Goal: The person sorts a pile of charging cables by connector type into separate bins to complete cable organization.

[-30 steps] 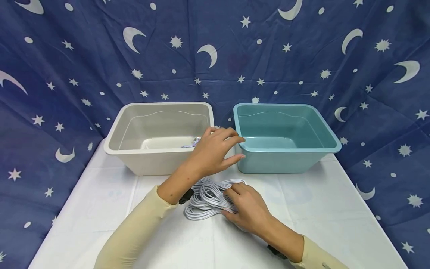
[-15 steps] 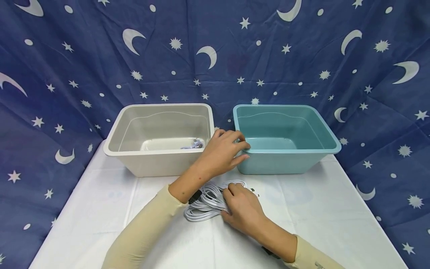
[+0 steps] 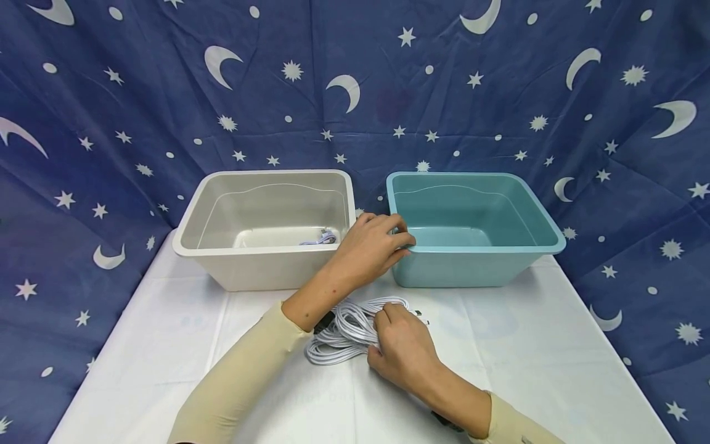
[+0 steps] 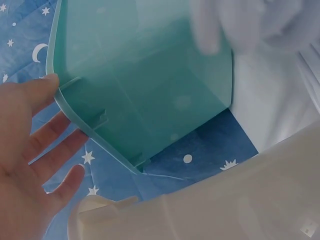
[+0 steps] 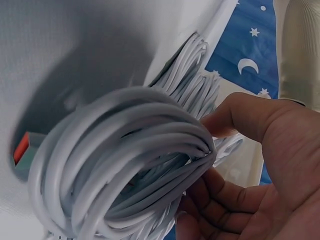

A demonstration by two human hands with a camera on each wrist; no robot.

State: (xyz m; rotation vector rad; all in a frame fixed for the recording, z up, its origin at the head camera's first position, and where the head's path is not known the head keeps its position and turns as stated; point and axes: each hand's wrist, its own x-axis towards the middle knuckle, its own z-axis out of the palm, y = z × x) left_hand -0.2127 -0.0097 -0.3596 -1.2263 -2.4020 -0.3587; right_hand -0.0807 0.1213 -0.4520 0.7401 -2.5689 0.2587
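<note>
Place: staged booth, building type unclear | moon-and-star cloth (image 3: 388, 98) on 3 sides | white-covered table (image 3: 532, 351)

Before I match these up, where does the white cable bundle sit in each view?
Head: cable bundle just below centre, on the white-covered table in front of both bins, partly under the right hand.
Left wrist: blurred pale loops in the upper right corner, probably the bundle.
Right wrist: large, centre to lower left, pinched at its right side.
Shared landmark: blue cloth with moons and stars.

Left hand (image 4: 25, 155) holds teal bin (image 4: 150, 85) by rim; beige bin (image 4: 215, 205) near
</note>
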